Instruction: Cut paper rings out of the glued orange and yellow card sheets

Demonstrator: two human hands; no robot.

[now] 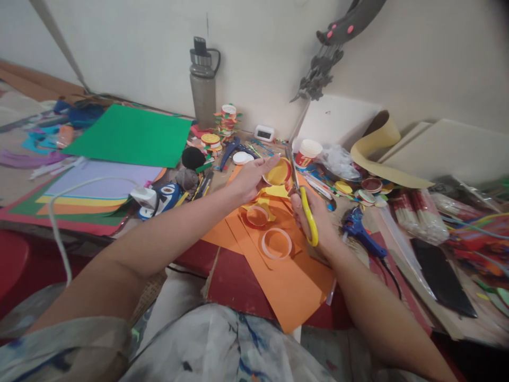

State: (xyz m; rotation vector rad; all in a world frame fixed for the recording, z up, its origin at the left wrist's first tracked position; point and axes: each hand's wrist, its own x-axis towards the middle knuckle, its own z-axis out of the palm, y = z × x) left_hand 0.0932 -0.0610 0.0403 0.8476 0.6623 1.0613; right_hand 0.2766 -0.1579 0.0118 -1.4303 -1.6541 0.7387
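Note:
My left hand [252, 179] grips a round yellow piece with a red rim [278, 173], held up over the table. Closed around yellow-handled scissors [308, 215], my right hand [316, 209] is just right of that piece. The blades point upward, close to its right edge; whether they touch it I cannot tell. Beneath my hands lie orange paper sheets [294, 286], a clear ring [263, 245], a red-rimmed ring [247, 218] and a cut yellow paper scrap [267, 206].
Left of me are a green sheet [135, 135], stacked coloured paper [99, 183] and a white cable [53, 223]. A bottle [203, 87] stands by the wall. To the right are a red and white cup [308, 153], a blue glue gun [363, 233] and a black phone-like slab [441, 276].

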